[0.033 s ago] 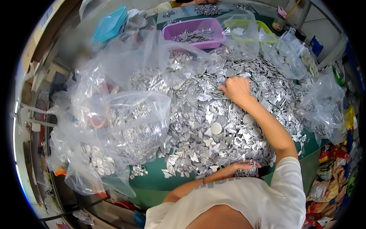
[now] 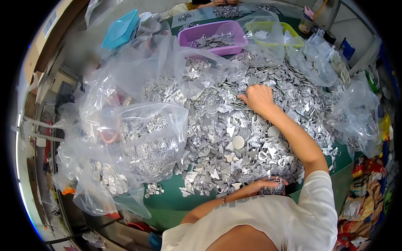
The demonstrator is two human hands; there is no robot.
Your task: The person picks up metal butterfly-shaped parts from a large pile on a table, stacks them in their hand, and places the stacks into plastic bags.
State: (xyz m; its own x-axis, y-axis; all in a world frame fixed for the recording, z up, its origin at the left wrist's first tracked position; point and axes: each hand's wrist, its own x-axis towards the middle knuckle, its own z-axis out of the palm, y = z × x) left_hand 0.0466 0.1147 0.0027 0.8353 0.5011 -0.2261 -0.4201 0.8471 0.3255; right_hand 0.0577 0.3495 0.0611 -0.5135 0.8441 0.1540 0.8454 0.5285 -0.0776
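Note:
A wide heap of small silver metal pieces [image 2: 217,146] spreads over the green table, with butterfly shapes, openwork rings and flat discs among them. My right hand [image 2: 259,99] rests on the far middle of the heap, fingers curled down and thumb pointing left; whatever lies under the fingers is hidden. Close to my body, at the heap's near edge, my left hand [image 2: 268,184] is wrapped round a bunch of round openwork metal pieces [image 2: 273,189]. A plain round disc [image 2: 238,142] lies in the heap between the two hands.
Clear plastic bags [image 2: 153,138] of metal pieces crowd the left; another bag [image 2: 358,117] lies right. Behind the heap stand a purple basket [image 2: 182,39] and a yellow-green basket [image 2: 293,31]. A blue tray [image 2: 120,29] sits far left. Another person's hands [image 2: 224,2] show at the far edge.

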